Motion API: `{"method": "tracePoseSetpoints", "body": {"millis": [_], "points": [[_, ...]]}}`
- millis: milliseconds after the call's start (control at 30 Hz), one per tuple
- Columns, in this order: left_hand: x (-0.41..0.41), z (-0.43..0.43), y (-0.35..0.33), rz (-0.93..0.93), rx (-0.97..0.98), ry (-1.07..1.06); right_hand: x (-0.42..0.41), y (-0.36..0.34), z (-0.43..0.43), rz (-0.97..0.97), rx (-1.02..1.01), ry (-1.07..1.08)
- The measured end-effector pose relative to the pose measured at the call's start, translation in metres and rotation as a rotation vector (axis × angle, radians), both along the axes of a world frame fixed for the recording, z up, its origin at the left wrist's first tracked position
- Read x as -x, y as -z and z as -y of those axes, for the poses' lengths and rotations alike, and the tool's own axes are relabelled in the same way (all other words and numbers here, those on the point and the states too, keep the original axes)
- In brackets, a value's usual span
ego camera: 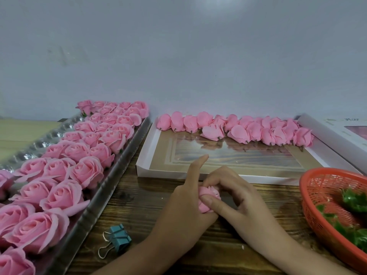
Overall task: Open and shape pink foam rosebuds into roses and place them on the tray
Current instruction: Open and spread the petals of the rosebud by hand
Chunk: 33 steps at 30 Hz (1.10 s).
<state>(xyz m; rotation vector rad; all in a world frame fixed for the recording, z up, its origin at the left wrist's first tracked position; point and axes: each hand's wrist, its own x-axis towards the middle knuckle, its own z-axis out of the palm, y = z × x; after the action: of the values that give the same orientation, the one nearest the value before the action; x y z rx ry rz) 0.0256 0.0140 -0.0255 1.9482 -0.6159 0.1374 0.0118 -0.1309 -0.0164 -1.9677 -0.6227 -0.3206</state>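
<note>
Left hand [184, 211] is curled round one rosebud [205, 196] over the bench [143, 201] with its index finger sticking up, and the right hand [236, 197] pinches its petals with thumb and fingers. Tray [111, 175] of opened roses [79, 151] sits just left, closed buds [238, 130] line the back of the box [198, 176] ahead, red basket [315, 197] on the right

One wide-angle view is taken from the head, turned forward and down; the bench [139, 207] is seen closely, the wall [178, 56] beyond.

Rosebud [207, 195] half-hidden, basket [309, 211] edge-cropped.
</note>
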Motion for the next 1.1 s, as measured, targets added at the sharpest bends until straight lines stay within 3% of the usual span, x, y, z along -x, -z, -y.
{"method": "tracePoseSetpoints", "body": {"millis": [133,400,633,800,1100], "points": [[-0.003,-0.001,-0.002,-0.034,0.077,0.020,-0.002,0.000,0.001,-0.012,-0.045,-0.041],[-0.001,-0.001,0.002,0.024,0.023,0.021,-0.001,0.002,0.001,-0.028,-0.067,-0.004],[-0.010,-0.002,0.004,-0.087,0.144,0.054,-0.004,0.002,0.001,-0.041,-0.095,-0.039],[-0.011,0.001,0.005,-0.070,0.098,0.029,-0.008,0.003,0.000,-0.109,-0.148,0.009],[-0.026,-0.005,-0.004,-0.198,0.084,0.093,-0.016,0.006,0.005,-0.148,-0.275,0.008]]}}
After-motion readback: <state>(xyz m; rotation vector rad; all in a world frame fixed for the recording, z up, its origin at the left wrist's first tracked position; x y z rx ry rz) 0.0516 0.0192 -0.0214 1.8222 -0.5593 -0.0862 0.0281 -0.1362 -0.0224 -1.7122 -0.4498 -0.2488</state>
